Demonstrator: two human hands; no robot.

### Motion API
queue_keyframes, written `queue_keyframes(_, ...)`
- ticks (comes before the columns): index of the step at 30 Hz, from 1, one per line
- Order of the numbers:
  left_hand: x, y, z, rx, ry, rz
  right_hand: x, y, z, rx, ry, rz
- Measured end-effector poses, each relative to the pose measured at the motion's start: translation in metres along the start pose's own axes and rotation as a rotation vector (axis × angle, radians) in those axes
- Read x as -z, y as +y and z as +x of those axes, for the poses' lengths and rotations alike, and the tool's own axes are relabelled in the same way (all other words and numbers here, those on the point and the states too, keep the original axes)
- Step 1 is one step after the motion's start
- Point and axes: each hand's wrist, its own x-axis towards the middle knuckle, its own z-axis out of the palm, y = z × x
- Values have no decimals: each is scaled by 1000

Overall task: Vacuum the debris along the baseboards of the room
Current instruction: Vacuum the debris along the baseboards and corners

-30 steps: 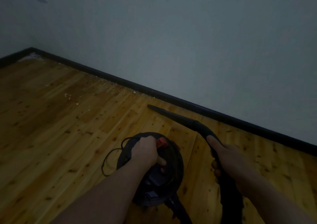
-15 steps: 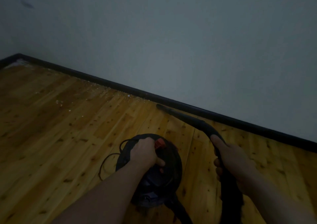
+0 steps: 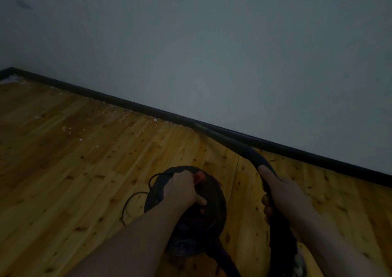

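Your right hand (image 3: 284, 194) is wrapped tight around the black hose (image 3: 263, 166), and its narrow nozzle (image 3: 203, 129) lies against the dark baseboard (image 3: 131, 104) at the foot of the wall (image 3: 212, 43). Your left hand (image 3: 180, 189) is closed on the top handle of the round vacuum (image 3: 214, 200), which sits on the wooden floor (image 3: 74, 170) just in front of you. The debris (image 3: 118, 115), pale crumbs, lies further left along the baseboard and spreads out onto the boards, with more whitish dust in the far corner. The likeliest slip is hugging the wall and missing the crumbs scattered away from it. Drag the vacuum carelessly and its loose cord (image 3: 131, 204), looped at its left side, may snag or scatter crumbs. Push the nozzle too fast and it may flick bits ahead rather than lift them. The dim light will make leftovers hard to spot.
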Motion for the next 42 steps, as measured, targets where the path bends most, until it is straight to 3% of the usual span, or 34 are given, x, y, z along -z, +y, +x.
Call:
queue_keyframes(26,11,-1,16,39,10,-5,-40,-38,50,49,-158,-131)
queue_keyframes(42,38,-45,28,101,22,-33,-76,-54,57,31,-266,-170)
